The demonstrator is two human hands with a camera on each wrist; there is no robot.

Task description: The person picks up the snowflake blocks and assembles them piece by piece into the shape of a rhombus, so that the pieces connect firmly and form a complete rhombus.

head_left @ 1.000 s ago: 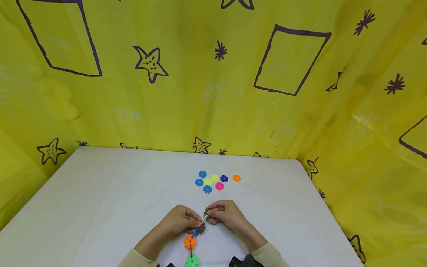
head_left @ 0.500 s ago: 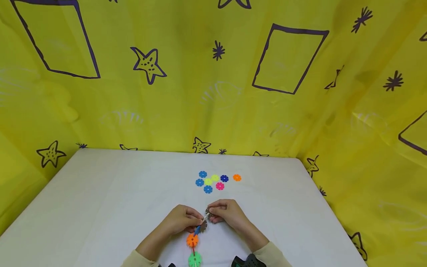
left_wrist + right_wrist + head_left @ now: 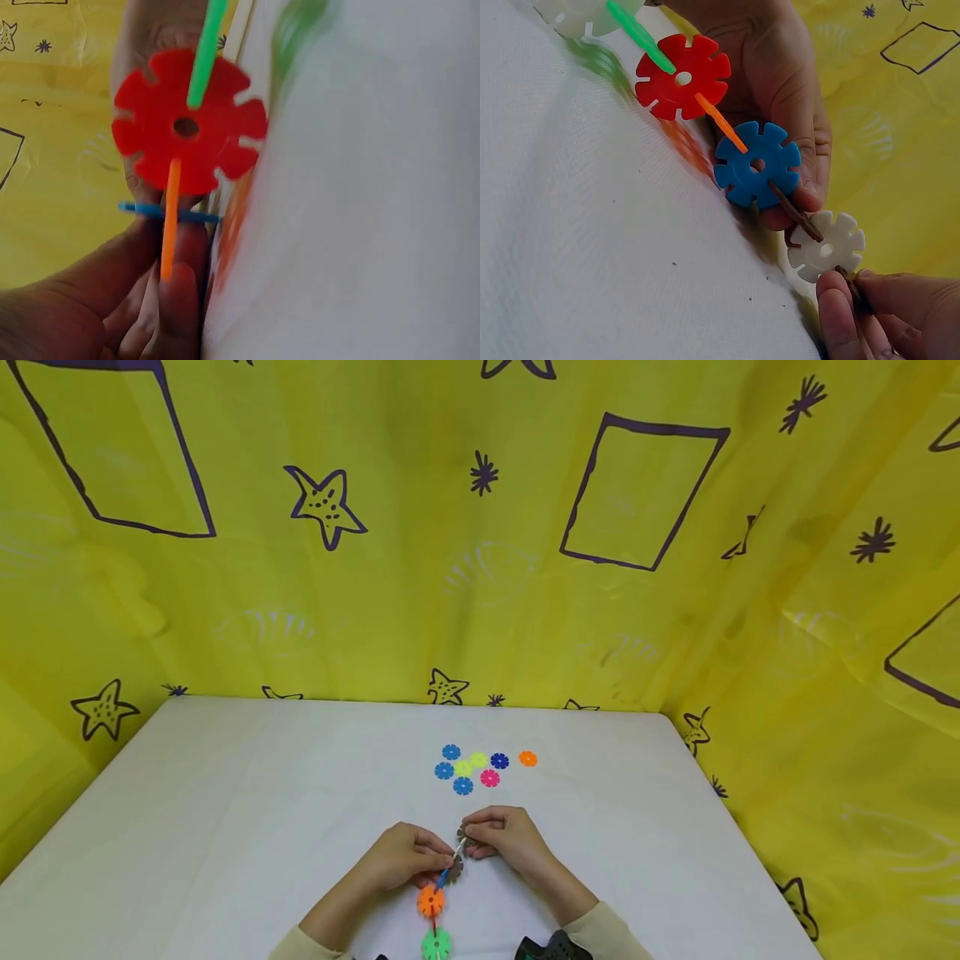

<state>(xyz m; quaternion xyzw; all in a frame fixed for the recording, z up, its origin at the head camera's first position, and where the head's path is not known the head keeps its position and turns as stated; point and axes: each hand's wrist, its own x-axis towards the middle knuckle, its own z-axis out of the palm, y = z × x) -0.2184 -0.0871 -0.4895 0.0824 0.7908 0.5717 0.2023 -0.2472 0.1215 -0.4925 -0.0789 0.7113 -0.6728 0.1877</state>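
A chain of slotted plastic discs runs between my hands toward the near table edge. In the head view its orange disc (image 3: pixel 431 901) and green disc (image 3: pixel 436 944) lie lowest. My left hand (image 3: pixel 401 857) pinches the chain at a brown disc (image 3: pixel 456 868), just past a blue disc (image 3: pixel 739 180). A white disc (image 3: pixel 810 256) spans the gap between the hands, slotted onto that brown one. At its far side, my right hand (image 3: pixel 513 839) pinches another brown disc (image 3: pixel 846 279) by thumb and fingers, right at the white rim. The red disc (image 3: pixel 142 97) hangs in the left wrist view, slotted with green and orange ones.
Farther back on the white table (image 3: pixel 300 777) lie several loose discs, among them a pink disc (image 3: pixel 490 778), a dark blue disc (image 3: pixel 499 762) and a separate orange disc (image 3: pixel 528 759). A yellow patterned curtain (image 3: pixel 420 568) encloses the table behind and at the sides.
Both hands keep their grips, with only slight shifts at the white disc and the right-hand brown disc. The loose discs stay put while the head view sways a little.
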